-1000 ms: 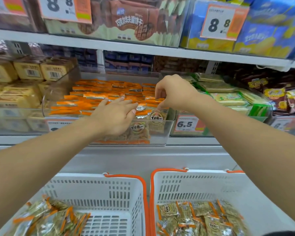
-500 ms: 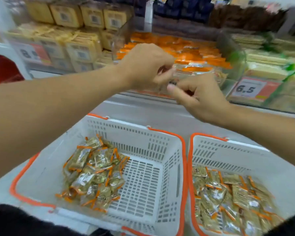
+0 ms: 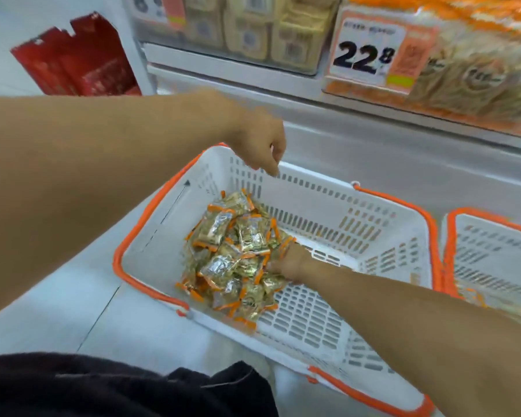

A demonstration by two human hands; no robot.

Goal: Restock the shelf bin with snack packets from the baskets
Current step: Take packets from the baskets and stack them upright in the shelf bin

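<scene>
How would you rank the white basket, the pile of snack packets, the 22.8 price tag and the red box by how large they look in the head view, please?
1. white basket
2. pile of snack packets
3. red box and 22.8 price tag: these look about alike, and the box is partly cut off by the shelf post, so I would not rank them.

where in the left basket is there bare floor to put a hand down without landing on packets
The left basket has bare slotted floor right of the snack packets, out to its right wall, and a strip along the far wall. The near-left part is crowded with packets, where the right hand reaches. The left hand is above the far rim.
</scene>
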